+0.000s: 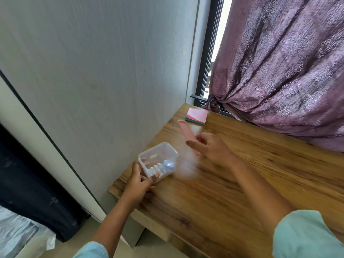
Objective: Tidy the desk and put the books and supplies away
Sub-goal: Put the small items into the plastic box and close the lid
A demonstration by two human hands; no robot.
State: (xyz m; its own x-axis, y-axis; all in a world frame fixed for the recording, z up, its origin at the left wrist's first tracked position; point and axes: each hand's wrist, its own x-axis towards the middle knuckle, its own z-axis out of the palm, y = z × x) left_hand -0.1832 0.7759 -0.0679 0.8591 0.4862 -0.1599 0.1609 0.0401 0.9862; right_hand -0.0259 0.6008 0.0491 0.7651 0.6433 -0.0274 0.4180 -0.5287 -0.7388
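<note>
At the near left edge of the bench [242, 192], the left hand [138, 185] grips a clear box [158, 159] of small supplies. Beyond it, the blurred right hand [212, 148] seems to pinch a pink object [186, 129]. Farthest, the sticky notes [197, 116] are not yet put away.

I am in a room of a home, at a study corner, not an office. My wooden desk [242, 174] is pushed against a tall grey wood-grain panel [93, 71] that looks like the side of a wardrobe, and beside it a dark-framed window [206, 62] is hung with a patterned purple curtain [279, 71] tied in a knot. The small things are household ones: a pad of sticky notes [197, 116] and a clear plastic box [158, 157] of small supplies.
</note>
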